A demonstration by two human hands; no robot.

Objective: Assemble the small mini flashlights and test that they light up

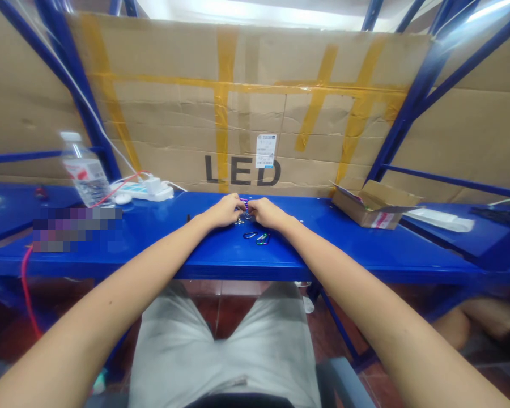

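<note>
My left hand (229, 210) and my right hand (266, 213) meet over the blue table, fingertips nearly touching. Both are closed in a pinch. A small purple thing (245, 201), carabiner-like in colour and size, shows between them, partly hidden by the fingers. What each hand grips is too small to make out. Small silvery metal pieces (240, 219), perhaps rings, lie just beneath the fingertips. Nearer to me on the table are a dark blue carabiner (250, 234) and, to its right, a little group of carabiners (263, 239) with green and purple among them.
An open cardboard box (376, 205) stands on the right of the blue table (246, 258). To the left are a water bottle (85, 173) and a white power strip (147, 191) with cables. A large taped cardboard sheet (165, 124) rises behind. Another person's bare limb (454, 326) shows lower right.
</note>
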